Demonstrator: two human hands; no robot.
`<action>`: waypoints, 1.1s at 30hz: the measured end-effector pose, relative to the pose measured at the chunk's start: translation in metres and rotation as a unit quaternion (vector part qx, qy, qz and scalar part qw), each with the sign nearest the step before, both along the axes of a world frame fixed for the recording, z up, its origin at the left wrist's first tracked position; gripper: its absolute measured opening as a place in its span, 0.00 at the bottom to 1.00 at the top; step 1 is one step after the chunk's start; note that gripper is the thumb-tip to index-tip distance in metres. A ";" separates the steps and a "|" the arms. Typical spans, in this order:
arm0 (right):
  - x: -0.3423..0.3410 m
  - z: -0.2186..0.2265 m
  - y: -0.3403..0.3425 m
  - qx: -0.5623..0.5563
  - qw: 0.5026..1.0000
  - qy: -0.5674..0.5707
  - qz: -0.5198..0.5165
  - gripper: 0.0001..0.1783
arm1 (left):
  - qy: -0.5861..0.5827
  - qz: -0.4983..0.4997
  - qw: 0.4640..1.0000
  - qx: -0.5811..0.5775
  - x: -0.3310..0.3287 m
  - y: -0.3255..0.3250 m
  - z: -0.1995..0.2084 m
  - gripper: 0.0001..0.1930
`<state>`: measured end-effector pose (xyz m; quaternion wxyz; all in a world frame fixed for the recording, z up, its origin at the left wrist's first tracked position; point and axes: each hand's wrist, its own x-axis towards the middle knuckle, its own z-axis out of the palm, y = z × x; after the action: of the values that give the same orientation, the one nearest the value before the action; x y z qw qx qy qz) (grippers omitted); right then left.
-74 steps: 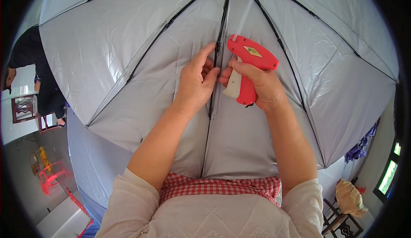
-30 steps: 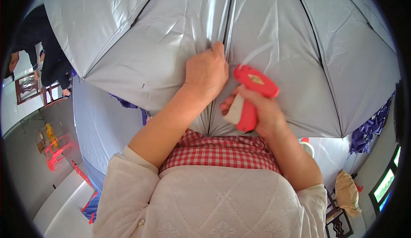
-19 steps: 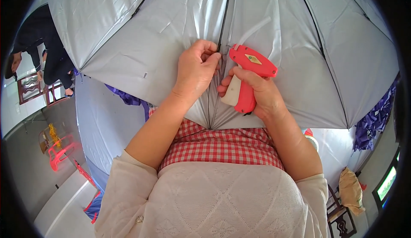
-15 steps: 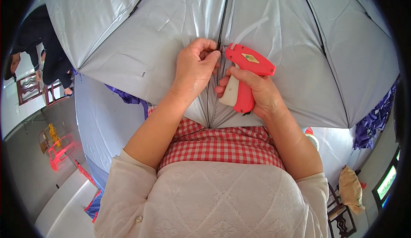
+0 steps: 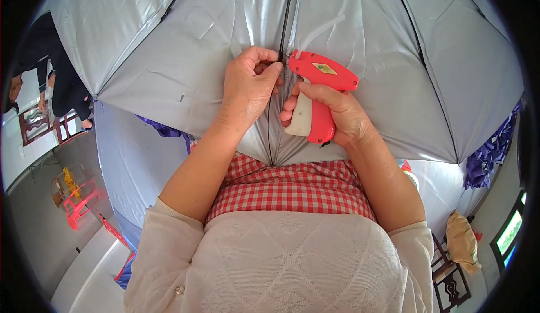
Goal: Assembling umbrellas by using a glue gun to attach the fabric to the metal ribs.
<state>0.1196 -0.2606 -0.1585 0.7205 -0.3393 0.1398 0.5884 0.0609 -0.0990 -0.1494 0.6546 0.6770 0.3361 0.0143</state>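
A silver-lined umbrella (image 5: 219, 26) is spread across my lap, its inner side up. My left hand (image 5: 247, 82) pinches the umbrella at a thin black rib (image 5: 286, 14) in the middle; the fingertips partly hide what lies between them. In my right hand (image 5: 337, 110) is a red tagging gun (image 5: 323, 70) with a white trigger (image 5: 301, 116), my fingers wrapped round its grip and trigger. The gun's nose points left, close against the rib beside my left fingertips. A strip of clear fasteners (image 5: 323, 31) rises from the gun's top. Whether its needle pierces the cloth, I cannot tell.
Purple ruffled fabric (image 5: 489, 152) hangs at the right, beyond the umbrella's edge. Pale cloth (image 5: 126, 161) lies below the umbrella at left. A person in dark clothes (image 5: 53, 71) is at the far left, with a pink plastic stool (image 5: 81, 203) nearer. A tan bag (image 5: 462, 242) sits at lower right.
The umbrella and both hands sit slightly further left and up in the picture. The tagging gun has tilted a little, its nose still by the rib. Both grips look unchanged.
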 end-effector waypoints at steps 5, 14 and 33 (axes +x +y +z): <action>0.001 -0.002 0.001 0.002 1.000 -0.007 0.003 0.12 | -0.013 -0.005 1.000 -0.006 0.000 0.000 -0.002 0.05; -0.001 -0.007 0.000 0.042 0.999 0.004 -0.007 0.12 | -0.026 0.009 0.999 -0.017 -0.002 0.005 -0.006 0.06; 0.047 0.058 -0.027 -0.076 0.988 -0.130 0.019 0.14 | 0.068 -0.161 0.787 0.591 0.004 0.121 0.053 0.28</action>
<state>0.1664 -0.2875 -0.1008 0.6933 -0.4695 0.0830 0.5403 0.0652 0.0224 -0.0968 0.0945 0.9751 0.1918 0.0589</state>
